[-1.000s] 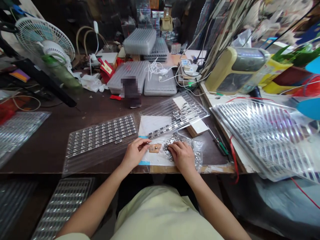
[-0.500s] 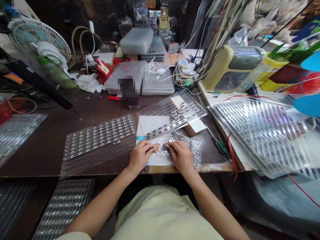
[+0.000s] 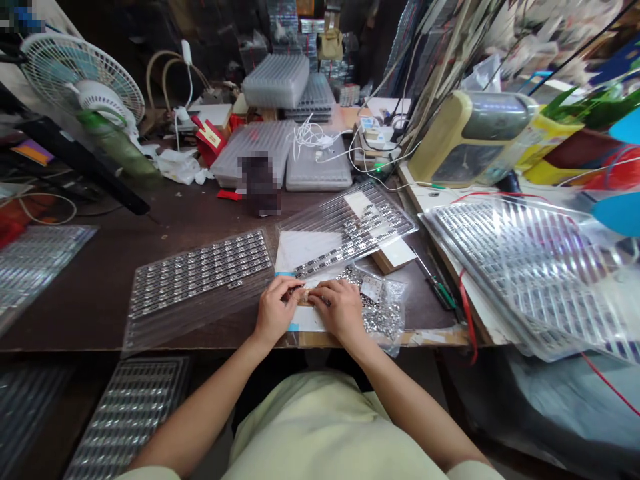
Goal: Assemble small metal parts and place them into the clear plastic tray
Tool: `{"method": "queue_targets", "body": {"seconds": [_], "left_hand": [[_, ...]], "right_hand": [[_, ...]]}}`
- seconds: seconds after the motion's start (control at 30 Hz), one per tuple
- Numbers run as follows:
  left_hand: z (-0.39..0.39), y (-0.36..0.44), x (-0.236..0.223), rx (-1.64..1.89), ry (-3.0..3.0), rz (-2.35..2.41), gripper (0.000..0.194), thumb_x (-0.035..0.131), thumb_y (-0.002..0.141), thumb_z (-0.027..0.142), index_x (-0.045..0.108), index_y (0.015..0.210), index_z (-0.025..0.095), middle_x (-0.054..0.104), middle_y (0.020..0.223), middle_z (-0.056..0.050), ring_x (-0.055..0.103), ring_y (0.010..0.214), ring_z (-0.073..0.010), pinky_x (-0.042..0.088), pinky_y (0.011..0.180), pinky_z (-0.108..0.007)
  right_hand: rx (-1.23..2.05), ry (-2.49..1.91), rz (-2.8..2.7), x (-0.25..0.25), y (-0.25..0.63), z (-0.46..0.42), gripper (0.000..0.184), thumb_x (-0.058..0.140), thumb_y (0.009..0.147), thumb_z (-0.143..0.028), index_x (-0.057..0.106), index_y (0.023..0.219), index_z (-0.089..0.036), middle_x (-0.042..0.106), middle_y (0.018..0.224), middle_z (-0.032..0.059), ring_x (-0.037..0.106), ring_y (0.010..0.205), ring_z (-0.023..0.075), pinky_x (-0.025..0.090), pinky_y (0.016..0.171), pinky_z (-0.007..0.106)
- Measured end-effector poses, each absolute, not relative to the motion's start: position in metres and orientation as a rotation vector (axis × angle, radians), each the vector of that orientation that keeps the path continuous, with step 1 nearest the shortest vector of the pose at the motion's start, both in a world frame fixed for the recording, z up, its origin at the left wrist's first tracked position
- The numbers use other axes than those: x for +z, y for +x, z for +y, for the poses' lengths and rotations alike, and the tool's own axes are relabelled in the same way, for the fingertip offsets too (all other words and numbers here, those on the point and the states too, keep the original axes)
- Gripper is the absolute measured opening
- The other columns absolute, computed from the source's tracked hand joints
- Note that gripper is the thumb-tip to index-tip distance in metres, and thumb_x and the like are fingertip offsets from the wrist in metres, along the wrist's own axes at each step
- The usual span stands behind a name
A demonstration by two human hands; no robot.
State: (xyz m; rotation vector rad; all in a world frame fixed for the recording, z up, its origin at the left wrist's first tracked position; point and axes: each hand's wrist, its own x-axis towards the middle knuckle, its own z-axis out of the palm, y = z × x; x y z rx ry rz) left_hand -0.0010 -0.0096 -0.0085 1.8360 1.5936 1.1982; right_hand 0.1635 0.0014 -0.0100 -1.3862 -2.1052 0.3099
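My left hand [image 3: 277, 308] is closed in a pinch over a white sheet [image 3: 315, 320] at the table's front edge; what its fingertips hold is too small to name. Close beside it, my right hand [image 3: 341, 308] also pinches, its fingertips almost meeting the left ones over a small tan piece [image 3: 303, 298]. Right of my right hand lies a clear plastic bag [image 3: 387, 310] full of small shiny metal parts. Behind my hands a clear ribbed tray [image 3: 350, 230] is partly filled with rows of small metal-and-black parts. A fuller tray [image 3: 200, 283] lies to the left, one loose part on its ribs.
A green-handled screwdriver [image 3: 443, 293] lies right of the bag. Stacked clear trays [image 3: 530, 273] cover the right side. Farther back stand a fan [image 3: 83, 80], closed trays [image 3: 320, 170] with a white cable, and a cream-coloured machine [image 3: 473, 140]. Another tray [image 3: 133, 413] sits below table level.
My right hand has moved left from the bag of metal parts to my left hand. The fingertips of both hands are now close together. The trays stay where they were.
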Motion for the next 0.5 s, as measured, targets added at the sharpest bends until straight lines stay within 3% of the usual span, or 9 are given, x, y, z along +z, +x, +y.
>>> {"method": "queue_targets", "body": {"seconds": [0.17, 0.3, 0.5], "left_hand": [[-0.009, -0.003, -0.010, 1.213, 1.800, 1.583, 0.015, 0.056, 0.086, 0.027, 0.069, 0.092, 0.020, 0.065, 0.091, -0.005, 0.061, 0.073, -0.0127, 0.050, 0.064, -0.023], [-0.008, -0.002, -0.008, 1.183, 1.806, 1.560, 0.014, 0.061, 0.085, 0.028, 0.071, 0.091, 0.021, 0.066, 0.089, -0.004, 0.061, 0.075, -0.0134, 0.049, 0.065, -0.024], [-0.004, 0.016, 0.000, 1.041, 1.981, 1.498, 0.012, 0.065, 0.082, 0.027, 0.073, 0.091, 0.025, 0.066, 0.084, -0.003, 0.060, 0.082, -0.0158, 0.048, 0.075, -0.028]], "right_hand": [[0.270, -1.391, -2.164, -0.011, 0.159, 0.001, 0.013, 0.062, 0.086, -0.036, 0.072, 0.095, -0.032, 0.067, 0.092, 0.0018, 0.052, 0.084, 0.0187, 0.035, 0.073, 0.034], [0.129, -1.475, -2.135, -0.006, 0.182, -0.002, 0.021, 0.061, 0.087, -0.034, 0.068, 0.106, -0.027, 0.066, 0.100, 0.0050, 0.052, 0.090, 0.0213, 0.036, 0.074, 0.034], [0.043, -1.563, -2.180, -0.008, 0.210, -0.005, 0.012, 0.063, 0.085, -0.034, 0.068, 0.091, -0.024, 0.066, 0.090, 0.0043, 0.051, 0.086, 0.0224, 0.035, 0.071, 0.034]]}}
